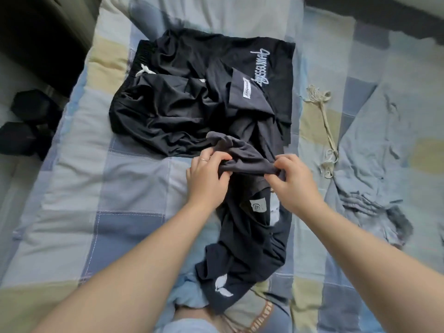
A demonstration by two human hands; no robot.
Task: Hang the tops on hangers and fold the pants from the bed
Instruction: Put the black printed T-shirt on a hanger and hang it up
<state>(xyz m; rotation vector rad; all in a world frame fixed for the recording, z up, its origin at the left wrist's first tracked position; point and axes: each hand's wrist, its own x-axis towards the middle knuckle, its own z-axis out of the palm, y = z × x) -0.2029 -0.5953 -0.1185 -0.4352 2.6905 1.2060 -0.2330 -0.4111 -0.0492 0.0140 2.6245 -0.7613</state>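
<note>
Pinching grey garment (247,157) mid-bed (120,188), grips clamped at either end, left hand (206,179) on left, right hand (293,181) on right, long axis left-right, both equally near.

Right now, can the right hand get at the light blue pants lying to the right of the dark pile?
Probably yes: the light blue pants lie uncovered, nothing between. But the right hand is pinching the grey garment and must release it first.
</note>
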